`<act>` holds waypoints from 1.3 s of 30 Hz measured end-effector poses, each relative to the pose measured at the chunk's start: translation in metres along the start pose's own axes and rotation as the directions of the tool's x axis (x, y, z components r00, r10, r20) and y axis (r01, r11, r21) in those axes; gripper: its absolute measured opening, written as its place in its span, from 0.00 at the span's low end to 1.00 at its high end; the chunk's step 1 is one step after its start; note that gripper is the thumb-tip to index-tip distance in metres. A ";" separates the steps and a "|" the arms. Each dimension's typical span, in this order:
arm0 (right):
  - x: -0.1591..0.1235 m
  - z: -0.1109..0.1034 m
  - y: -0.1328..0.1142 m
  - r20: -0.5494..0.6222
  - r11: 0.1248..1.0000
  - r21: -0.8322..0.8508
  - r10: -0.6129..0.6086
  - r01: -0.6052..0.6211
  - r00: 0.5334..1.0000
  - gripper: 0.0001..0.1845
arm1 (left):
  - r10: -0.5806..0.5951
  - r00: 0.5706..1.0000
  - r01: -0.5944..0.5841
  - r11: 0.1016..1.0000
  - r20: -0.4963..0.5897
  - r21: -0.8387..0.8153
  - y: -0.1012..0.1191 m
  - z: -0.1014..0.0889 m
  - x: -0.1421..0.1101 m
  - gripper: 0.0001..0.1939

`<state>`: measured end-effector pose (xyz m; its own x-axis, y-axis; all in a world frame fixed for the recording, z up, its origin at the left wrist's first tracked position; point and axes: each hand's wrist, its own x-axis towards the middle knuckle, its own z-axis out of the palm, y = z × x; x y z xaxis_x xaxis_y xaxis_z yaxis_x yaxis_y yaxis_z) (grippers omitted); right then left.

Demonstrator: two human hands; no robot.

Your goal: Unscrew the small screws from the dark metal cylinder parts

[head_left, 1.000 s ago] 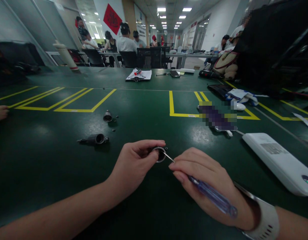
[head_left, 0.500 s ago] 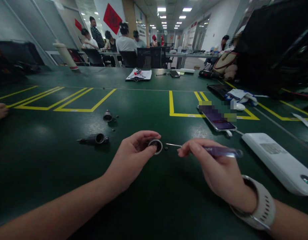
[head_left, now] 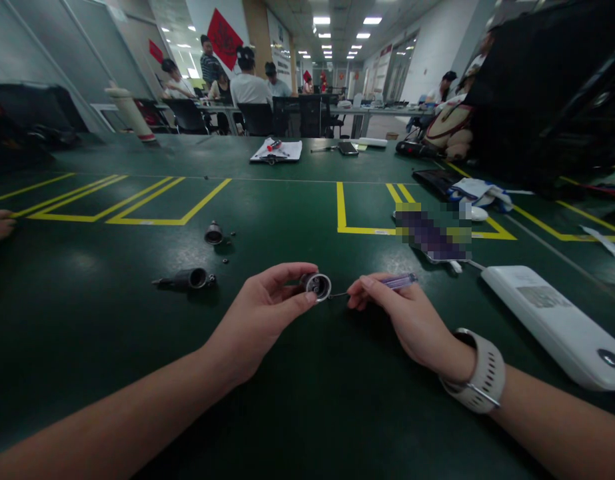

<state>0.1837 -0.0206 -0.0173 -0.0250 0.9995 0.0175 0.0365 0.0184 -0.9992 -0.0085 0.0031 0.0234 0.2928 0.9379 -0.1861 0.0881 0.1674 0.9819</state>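
Green table (head_left: 297, 413); left hand (head_left: 264, 313) gripping metal ring-shaped part (head_left: 318, 287), right hand (head_left: 392, 310) pinching screwdriver (head_left: 400, 282).

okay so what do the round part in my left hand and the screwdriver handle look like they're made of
The round part looks like metal, probably smooth-machined, judging by its bright silvery-grey rim. The screwdriver handle seems to be glossy, translucent purple-tinted plastic, from its highlights and see-through look, though the picture can't confirm which plastic.
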 end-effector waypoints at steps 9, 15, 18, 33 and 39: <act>-0.004 0.000 -0.016 -0.013 0.979 -0.202 0.029 -0.031 0.999 0.18 | 0.024 1.000 -0.025 0.999 -0.013 -0.046 0.003 0.003 -0.001 0.14; -0.001 0.004 -0.009 0.017 0.957 0.226 0.182 -0.181 0.983 0.16 | 0.010 1.000 -0.012 0.996 -0.024 -0.087 0.002 0.002 0.000 0.13; -0.002 0.001 -0.011 -0.003 0.909 0.397 0.140 -0.128 0.990 0.14 | 0.005 1.000 -0.008 0.996 -0.031 -0.093 0.001 0.000 0.001 0.14; -0.033 0.013 -0.032 0.244 0.710 -0.328 -0.573 0.623 0.782 0.11 | 0.032 0.999 -0.032 0.997 -0.007 -0.074 -0.002 0.005 -0.004 0.15; -0.033 0.016 -0.030 0.305 0.630 -0.402 -0.592 0.665 0.746 0.11 | 0.038 0.999 -0.039 0.999 -0.010 -0.027 -0.001 0.006 -0.005 0.15</act>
<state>0.1677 -0.0543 0.0110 -0.3447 0.7272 0.5936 0.4080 0.6856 -0.6029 -0.0040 -0.0035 0.0231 0.2863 0.9466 -0.1481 0.0507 0.1393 0.9889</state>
